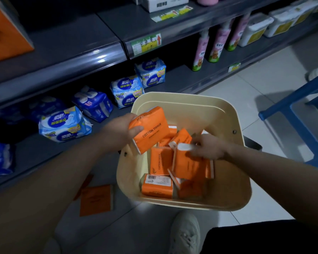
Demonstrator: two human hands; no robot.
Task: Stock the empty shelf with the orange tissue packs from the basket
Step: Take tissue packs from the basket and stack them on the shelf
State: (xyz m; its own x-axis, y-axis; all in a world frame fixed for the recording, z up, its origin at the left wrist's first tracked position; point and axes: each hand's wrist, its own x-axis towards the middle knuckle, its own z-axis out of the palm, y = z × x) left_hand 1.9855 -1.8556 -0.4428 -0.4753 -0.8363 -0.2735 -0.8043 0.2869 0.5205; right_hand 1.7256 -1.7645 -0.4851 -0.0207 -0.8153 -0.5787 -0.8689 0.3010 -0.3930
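A shop: shelves (66,57) of packaged goods (64,125) with price tags (146,44).

Counts in and around the basket (182,105)
One basket; at least six orange tissue packs (161,162) inside, one floor pack (95,198) at its 8 o'clock; at least five blue packs (64,123); three pink bottles (217,44) at 1 o'clock.

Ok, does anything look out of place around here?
Yes. One orange tissue pack lies flat on the floor, just left of the basket, instead of inside it; it looks dropped. The packs inside the basket are jumbled, some on edge.
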